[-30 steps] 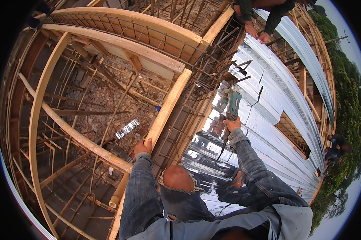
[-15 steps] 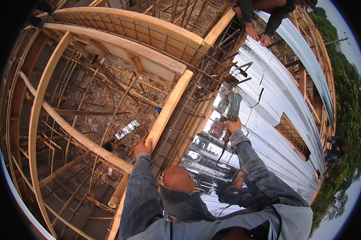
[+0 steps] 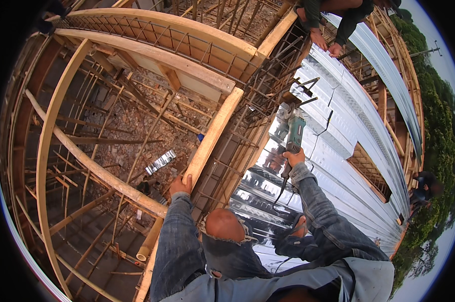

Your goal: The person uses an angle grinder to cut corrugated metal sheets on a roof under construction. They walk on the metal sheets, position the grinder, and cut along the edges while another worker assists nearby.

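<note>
My right hand [image 3: 294, 159] is wrapped round the rear of a green angle grinder [image 3: 295, 132]. The grinder's head points away from me, at the edge of the shiny corrugated metal decking [image 3: 333, 146]; its disc is hard to make out. From its back end a dark power cord [image 3: 282, 189] trails over the decking. On the left, my left hand [image 3: 180, 186] grips the edge of a wooden beam [image 3: 215, 138], thumb on top and fingers over the side. Between the beam and the decking runs a channel with a rebar cage [image 3: 227, 146].
Left of the beam is a deep drop with bamboo poles [image 3: 99, 163], rubble and a loose metal offcut [image 3: 160, 162]. Bent rods [image 3: 305, 90] stick up beyond the grinder. A rectangular opening [image 3: 371, 171] cuts the decking. Another person's hands [image 3: 326, 45] touch its far edge; someone crouches [image 3: 425, 189] at right.
</note>
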Tool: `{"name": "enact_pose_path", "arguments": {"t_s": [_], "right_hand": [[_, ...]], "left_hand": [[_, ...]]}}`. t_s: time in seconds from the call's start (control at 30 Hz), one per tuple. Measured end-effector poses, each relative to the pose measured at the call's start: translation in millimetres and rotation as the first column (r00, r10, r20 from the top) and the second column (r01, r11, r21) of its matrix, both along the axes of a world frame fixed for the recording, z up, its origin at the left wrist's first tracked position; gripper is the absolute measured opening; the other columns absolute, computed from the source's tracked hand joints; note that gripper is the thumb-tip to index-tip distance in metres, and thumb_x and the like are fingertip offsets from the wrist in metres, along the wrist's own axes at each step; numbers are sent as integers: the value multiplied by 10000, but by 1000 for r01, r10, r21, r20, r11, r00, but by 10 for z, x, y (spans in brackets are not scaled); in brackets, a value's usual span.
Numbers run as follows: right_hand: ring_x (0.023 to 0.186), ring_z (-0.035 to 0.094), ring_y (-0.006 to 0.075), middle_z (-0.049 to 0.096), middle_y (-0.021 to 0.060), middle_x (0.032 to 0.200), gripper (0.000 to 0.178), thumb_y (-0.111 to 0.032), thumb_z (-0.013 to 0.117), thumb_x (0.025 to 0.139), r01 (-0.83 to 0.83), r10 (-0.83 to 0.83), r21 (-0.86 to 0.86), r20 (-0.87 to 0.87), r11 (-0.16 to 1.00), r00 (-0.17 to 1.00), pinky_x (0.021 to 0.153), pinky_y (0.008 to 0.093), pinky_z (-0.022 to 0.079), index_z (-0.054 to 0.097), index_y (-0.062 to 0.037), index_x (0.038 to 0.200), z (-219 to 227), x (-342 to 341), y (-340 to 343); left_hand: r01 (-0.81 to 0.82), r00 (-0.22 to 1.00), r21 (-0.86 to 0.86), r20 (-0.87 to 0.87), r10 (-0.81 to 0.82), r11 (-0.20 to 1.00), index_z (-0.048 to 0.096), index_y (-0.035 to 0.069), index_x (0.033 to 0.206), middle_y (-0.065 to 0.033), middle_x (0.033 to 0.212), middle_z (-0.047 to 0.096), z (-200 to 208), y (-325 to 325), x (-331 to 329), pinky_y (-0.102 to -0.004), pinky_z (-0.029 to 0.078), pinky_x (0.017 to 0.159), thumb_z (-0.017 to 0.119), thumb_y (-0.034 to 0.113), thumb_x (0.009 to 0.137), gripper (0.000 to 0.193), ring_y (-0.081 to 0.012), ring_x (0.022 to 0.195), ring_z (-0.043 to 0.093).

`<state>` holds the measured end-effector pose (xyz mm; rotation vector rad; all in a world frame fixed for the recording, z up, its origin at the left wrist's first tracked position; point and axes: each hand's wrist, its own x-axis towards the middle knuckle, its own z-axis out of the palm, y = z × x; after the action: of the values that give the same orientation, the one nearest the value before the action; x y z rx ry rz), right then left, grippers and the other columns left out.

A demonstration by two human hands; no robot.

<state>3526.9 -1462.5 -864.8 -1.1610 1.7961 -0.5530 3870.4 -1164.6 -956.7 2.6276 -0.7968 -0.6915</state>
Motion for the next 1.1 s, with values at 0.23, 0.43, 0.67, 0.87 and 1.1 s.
{"name": "enact_pose_path", "arguments": {"t_s": [0.23, 0.43, 0.67, 0.87, 1.1], "right_hand": [[409, 530, 162, 568, 82, 728, 540, -66, 759, 660, 64, -89, 90, 317, 994, 944, 322, 320, 436, 433, -49, 1090, 252, -218, 448], [411, 513, 141, 559, 65, 739, 626, -14, 733, 655, -289, 280, 125, 87, 949, 956, 337, 309, 436, 420, -71, 1195, 1009, -898, -32], [578, 581, 171, 620, 99, 896, 743, -53, 701, 609, -632, 661, 215, -365, 745, 656, 528, 307, 497, 409, -78, 1292, 1823, -1534, -910], [922, 628, 306, 640, 176, 969, 733, -84, 675, 578, -896, 798, 95, -503, 433, 333, 840, 347, 482, 436, -95, 1270, 1500, -1832, -1387], [906, 627, 335, 639, 191, 978, 744, -143, 695, 568, -949, 797, 53, -558, 312, 231, 816, 374, 498, 446, -114, 1268, 957, -1694, -1846]], "left_hand": [[19, 997, 33, -75, -17, 999, 612, -5, 1074, -254, 970, 630, 69, -24, 13, -463, 484, 803, 516, 592, 799, 664, -400, 915, 610], [3, 999, 36, -53, -2, 999, 632, 22, 992, -232, 915, 647, 67, -50, 9, -455, 494, 763, 521, 588, 797, 609, -397, 868, 624], [23, 1000, -7, 10, -23, 1000, 633, 56, 1059, -210, 929, 654, 3, -31, 2, -440, 489, 797, 468, 650, 798, 669, -393, 904, 616], [-23, 1000, 333, 21, 17, 943, 477, 84, 1288, -180, 1251, 526, 15, -101, -29, -498, 394, 938, 299, 764, 787, 863, -362, 1149, 490], [119, 907, -237, 421, -9, 964, 492, 83, 1189, -139, 1206, 487, 466, 153, -1494, -495, 284, 1001, 693, 452, 706, 640, -340, 1170, 411]]}}
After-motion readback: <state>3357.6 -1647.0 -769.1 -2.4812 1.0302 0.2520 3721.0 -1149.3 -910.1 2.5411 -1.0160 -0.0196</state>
